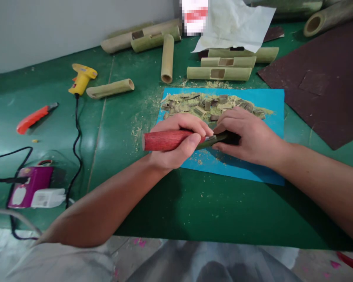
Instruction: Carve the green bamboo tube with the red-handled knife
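A red-handled tool (167, 141) is gripped in the left hand (179, 139), its handle pointed left and its short metal end directed right. A dark green bamboo piece (228, 138) is held between the thumb and fingers of the right hand (250, 133). The metal end is brought right up to the piece between the two hands; whether it is touching cannot be told, as the spot is partly covered by fingers.

Both hands are held over a blue sheet (275, 133), whose far part is covered by a heap of chips and shavings (207, 105). Beyond it, a bamboo tube with a square opening (238, 73) is laid crosswise, with similar tubes behind it, partly overhung by white paper (238, 25). To their left, a plain bamboo tube (167, 56) is placed with its open end facing near.

On the far left, a yellow pistol-shaped tool (84, 78) is set beside a short bamboo tube (106, 91). Nearer, an orange-red cutter (33, 118) and a purple box (37, 180) are seen. A dark brown board (320, 82) is laid at the right of the green table (147, 211).
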A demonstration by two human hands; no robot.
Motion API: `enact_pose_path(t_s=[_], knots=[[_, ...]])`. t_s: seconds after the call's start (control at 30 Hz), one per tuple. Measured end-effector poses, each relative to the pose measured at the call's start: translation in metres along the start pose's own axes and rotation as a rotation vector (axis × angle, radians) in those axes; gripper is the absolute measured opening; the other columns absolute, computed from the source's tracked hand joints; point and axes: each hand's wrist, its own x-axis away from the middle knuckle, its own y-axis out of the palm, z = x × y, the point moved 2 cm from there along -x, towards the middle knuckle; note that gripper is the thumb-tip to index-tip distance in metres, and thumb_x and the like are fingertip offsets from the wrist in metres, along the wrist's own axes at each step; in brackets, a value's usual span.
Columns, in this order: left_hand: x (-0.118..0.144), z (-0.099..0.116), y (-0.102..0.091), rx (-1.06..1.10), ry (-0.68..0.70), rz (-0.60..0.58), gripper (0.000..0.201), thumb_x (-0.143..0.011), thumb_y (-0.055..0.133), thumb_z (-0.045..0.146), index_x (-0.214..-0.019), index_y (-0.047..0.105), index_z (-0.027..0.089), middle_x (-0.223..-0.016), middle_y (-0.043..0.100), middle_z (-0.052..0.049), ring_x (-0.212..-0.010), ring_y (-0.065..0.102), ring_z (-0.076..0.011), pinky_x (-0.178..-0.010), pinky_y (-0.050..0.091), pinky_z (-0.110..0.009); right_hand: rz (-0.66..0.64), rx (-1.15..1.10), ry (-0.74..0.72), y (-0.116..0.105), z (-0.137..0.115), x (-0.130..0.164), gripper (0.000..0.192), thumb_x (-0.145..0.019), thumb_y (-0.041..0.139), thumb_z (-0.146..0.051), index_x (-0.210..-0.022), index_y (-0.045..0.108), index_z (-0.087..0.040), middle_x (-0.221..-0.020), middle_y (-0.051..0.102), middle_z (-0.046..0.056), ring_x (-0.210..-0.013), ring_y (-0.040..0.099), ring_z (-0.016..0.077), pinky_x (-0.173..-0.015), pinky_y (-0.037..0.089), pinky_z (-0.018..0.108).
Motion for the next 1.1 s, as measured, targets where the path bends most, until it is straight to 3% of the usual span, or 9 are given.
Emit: enact_pose_path(t_s=[0.17,0.37,0.5,1.1], knots=[[-0.005,0.005,0.000,0.028,0.044,-0.001,0.014,-0.100,0.072,0.035,-0.093,0.075,0.023,-0.093,0.083,-0.001,-0.087,0.082,-0.0170,-0.079,0.069,-0.029,-0.001,-0.007,-0.001,0.000,0.000,0.000,0.013,-0.091,0.073,-0.035,-0.091,0.067,-0.024,-0.098,0.071,0.010,-0.096,0.064,0.0300,-0.090,0.050,0.048],[-0.013,0.012,0.000,-0.015,0.101,-0.115,0.008,-0.095,0.077,0.025,-0.088,0.075,0.021,-0.091,0.083,-0.003,-0.086,0.082,-0.0176,-0.082,0.068,-0.030,-0.002,-0.033,-0.007,0.001,0.001,0.000,0.013,-0.093,0.071,-0.036,-0.092,0.066,-0.024,-0.098,0.070,0.010,-0.096,0.064,0.0291,-0.090,0.051,0.048],[-0.014,0.013,0.002,-0.017,0.123,-0.094,0.010,-0.094,0.073,0.016,-0.085,0.073,0.021,-0.089,0.082,-0.001,-0.080,0.080,-0.0159,-0.075,0.066,-0.030,0.001,-0.026,-0.016,0.001,0.001,0.000,0.013,-0.095,0.069,-0.035,-0.092,0.066,-0.022,-0.097,0.070,0.011,-0.096,0.065,0.0300,-0.089,0.051,0.048],[-0.011,0.004,0.000,0.036,0.150,0.108,0.026,-0.098,0.072,0.032,-0.076,0.068,0.020,-0.074,0.077,0.001,-0.063,0.070,-0.0113,-0.058,0.055,-0.026,0.009,-0.008,-0.015,0.001,0.001,0.000,0.015,-0.094,0.070,-0.038,-0.095,0.071,-0.023,-0.098,0.071,0.010,-0.097,0.066,0.0307,-0.090,0.051,0.049]])
